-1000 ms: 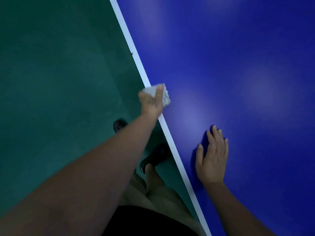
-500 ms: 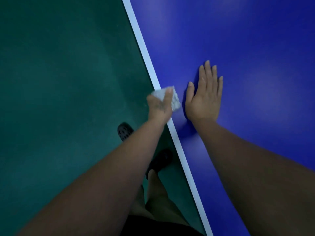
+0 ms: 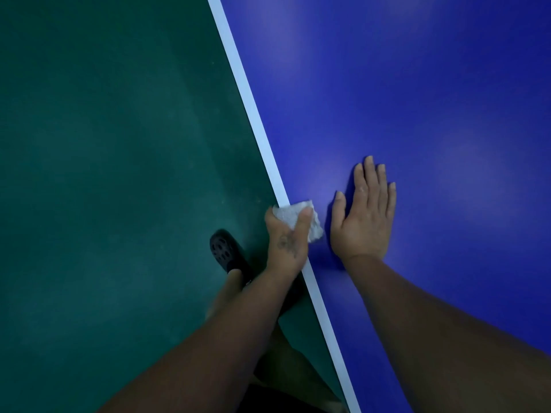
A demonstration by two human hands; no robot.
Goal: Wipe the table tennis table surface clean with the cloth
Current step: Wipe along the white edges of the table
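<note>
- The left hand (image 3: 286, 239) grips a crumpled white cloth (image 3: 301, 217), thumb on top and fingers curled around it from the outer side.
- The cloth sits right on the white edge line (image 3: 247, 96) of the blue table (image 3: 417, 99), partly over the line and partly on the blue just inside it.
- The right hand (image 3: 365, 216) lies flat on the blue surface, palm down, fingers straight and close together, thumb out to the side.
- The two hands are close, side by side, with a narrow strip of blue showing between the cloth and the right thumb.
- Below the table edge is a dark green floor (image 3: 104, 174), with a black perforated shoe (image 3: 225, 251) showing near the left wrist.
</note>
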